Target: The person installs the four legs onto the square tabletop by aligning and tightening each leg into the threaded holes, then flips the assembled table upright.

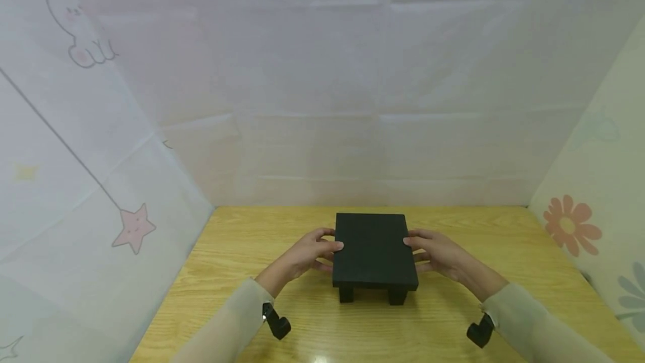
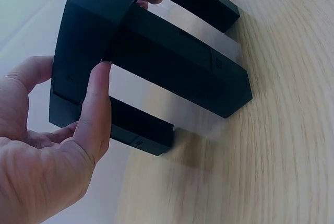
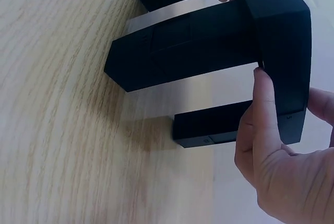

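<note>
A small black table-like stand with a flat rectangular top and block legs is upright over the wooden table. My left hand grips its left edge, thumb on the top and fingers curled beneath. On the opposite edge my right hand holds it the same way. In the left wrist view, the stand's legs point down toward the wood, with the left hand around the top's edge. From the right wrist, another leg shows close over the table, and the right hand pinches the slab.
The wooden table runs back to a pale sheet-covered wall. Printed side sheets rise at left and right, with a pink star and a red flower. Both wrists carry black cameras.
</note>
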`<action>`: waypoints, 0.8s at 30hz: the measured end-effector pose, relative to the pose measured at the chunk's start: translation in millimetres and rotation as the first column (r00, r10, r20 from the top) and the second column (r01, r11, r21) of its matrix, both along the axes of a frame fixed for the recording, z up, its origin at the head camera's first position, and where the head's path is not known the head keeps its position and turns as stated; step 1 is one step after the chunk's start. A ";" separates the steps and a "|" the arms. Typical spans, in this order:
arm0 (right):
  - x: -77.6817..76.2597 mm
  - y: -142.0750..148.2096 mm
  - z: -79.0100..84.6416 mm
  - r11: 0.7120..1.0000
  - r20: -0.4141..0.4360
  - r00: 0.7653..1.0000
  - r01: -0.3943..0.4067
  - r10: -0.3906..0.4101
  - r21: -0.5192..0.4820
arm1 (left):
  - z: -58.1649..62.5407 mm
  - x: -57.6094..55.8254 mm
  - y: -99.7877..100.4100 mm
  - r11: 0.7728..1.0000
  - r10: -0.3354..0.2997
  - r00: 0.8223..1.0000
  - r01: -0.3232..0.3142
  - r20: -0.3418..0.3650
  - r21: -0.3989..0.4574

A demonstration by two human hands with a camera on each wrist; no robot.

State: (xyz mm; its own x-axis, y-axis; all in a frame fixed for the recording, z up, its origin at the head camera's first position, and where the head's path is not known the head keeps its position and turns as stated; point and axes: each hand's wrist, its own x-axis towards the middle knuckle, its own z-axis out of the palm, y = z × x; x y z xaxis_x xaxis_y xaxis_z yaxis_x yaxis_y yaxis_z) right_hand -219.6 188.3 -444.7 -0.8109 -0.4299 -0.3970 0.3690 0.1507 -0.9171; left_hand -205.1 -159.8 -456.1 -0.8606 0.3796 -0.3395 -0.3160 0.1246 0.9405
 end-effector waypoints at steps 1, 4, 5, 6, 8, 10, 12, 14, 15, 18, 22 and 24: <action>-0.7 0.3 -0.7 1.000 0.002 1.000 0.000 0.000 -0.003 | -0.5 -0.5 0.4 1.000 0.002 1.000 -0.002 0.004 0.002; -2.7 -0.5 -2.4 1.000 -0.002 1.000 0.001 -0.001 -0.009 | -2.0 -2.3 0.7 1.000 0.004 1.000 -0.004 0.005 0.008; -3.3 -0.9 -3.0 1.000 -0.002 1.000 0.004 -0.004 -0.011 | -2.7 -3.0 0.6 1.000 0.005 1.000 -0.005 0.005 0.011; -3.9 -1.3 -3.5 1.000 -0.002 1.000 0.005 -0.005 -0.013 | -3.1 -3.8 0.6 1.000 0.006 1.000 -0.006 0.006 0.014; -4.8 -2.0 -4.6 1.000 -0.001 1.000 0.015 -0.015 -0.012 | -4.4 -5.6 0.2 1.000 0.007 1.000 -0.007 0.010 0.020; -5.4 -2.7 -6.1 1.000 0.005 1.000 0.024 -0.024 -0.015 | -5.6 -7.1 -0.4 1.000 0.006 1.000 -0.007 0.014 0.022; -5.7 -3.4 -7.6 0.999 0.010 1.000 0.027 -0.027 -0.022 | -7.5 -8.7 -1.4 1.000 0.010 1.000 -0.010 0.020 0.020; -5.6 -5.3 -8.6 0.999 0.011 1.000 0.024 -0.023 -0.028 | -9.1 -8.5 -3.1 1.000 0.010 1.000 -0.011 0.016 0.014; -5.1 -6.0 -9.3 0.999 0.010 1.000 0.023 -0.023 -0.026 | -10.2 -8.1 -3.8 1.000 0.009 1.000 -0.009 0.014 0.009; -4.8 -7.0 -9.1 1.000 -0.005 1.000 0.011 -0.011 0.012 | -10.8 -6.6 -6.5 1.000 -0.007 1.000 0.007 0.009 -0.010; -11.5 -1.1 -3.3 0.996 -0.051 0.998 -0.022 0.026 0.085 | -2.7 -7.2 -13.0 0.999 0.010 0.999 -0.012 -0.052 -0.053; -17.0 6.3 2.6 0.992 -0.102 0.993 -0.038 0.051 0.124 | 5.2 -8.6 -18.5 0.994 0.032 0.990 -0.046 -0.135 -0.102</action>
